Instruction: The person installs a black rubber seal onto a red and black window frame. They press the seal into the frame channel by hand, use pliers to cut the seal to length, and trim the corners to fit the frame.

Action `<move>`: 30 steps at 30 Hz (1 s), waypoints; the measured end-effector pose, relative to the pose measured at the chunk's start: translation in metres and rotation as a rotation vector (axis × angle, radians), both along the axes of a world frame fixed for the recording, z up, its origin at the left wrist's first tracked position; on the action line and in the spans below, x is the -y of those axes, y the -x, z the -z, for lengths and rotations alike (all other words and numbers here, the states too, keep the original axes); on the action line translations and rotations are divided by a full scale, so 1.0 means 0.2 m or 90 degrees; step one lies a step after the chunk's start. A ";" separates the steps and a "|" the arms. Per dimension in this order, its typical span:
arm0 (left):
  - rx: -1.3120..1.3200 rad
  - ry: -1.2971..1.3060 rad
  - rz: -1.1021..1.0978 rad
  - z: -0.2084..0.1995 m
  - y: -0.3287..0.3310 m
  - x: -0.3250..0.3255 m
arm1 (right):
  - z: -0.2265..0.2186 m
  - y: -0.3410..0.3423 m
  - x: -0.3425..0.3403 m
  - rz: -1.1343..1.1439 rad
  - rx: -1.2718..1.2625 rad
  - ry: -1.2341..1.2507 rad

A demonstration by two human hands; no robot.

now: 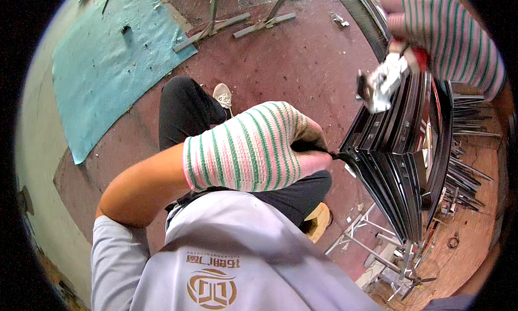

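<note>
Pinching one black strip (pixel 343 156) beside stacked black frames (pixel 393 173) is the left hand (pixel 264 143); gripping one blurred red-and-silver object (pixel 389 76) is the right hand (pixel 443 33).

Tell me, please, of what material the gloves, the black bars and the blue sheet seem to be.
Gloves: knitted yarn, matte; ribbed stripes show.
Black bars: probably coated metal, glossy; bright reflections run along them.
Blue sheet: perhaps plastic or fabric; textured surface, exact kind unclear.

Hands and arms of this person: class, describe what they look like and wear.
The left hand and right hand wear knitted gloves striped in pink and green, with white on the left. A short, pale grey sleeve covers the left upper arm; the left forearm is bare.
</note>
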State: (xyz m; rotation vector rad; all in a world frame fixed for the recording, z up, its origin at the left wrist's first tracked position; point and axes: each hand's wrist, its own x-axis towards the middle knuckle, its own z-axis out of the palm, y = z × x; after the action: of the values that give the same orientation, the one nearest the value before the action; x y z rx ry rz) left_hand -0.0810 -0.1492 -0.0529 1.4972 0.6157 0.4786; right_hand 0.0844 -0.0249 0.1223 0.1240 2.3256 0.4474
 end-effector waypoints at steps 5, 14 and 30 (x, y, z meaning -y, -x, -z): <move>0.011 -0.010 -0.026 -0.04 0.02 0.01 | -0.16 -0.04 -0.03 0.107 -0.079 -0.083; -0.026 -0.050 0.067 -0.13 -0.04 -0.07 | -0.50 -0.81 0.53 0.708 -0.582 -0.312; -0.206 -0.001 -0.164 -0.19 -0.22 0.02 | 0.17 -2.98 2.46 0.874 -0.992 -1.123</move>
State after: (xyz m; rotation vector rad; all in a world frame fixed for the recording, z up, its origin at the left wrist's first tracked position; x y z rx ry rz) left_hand -0.0379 -0.1524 -0.0155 1.5163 1.0715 0.4349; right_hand 0.6811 -0.5168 0.0875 3.3491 1.1127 1.6865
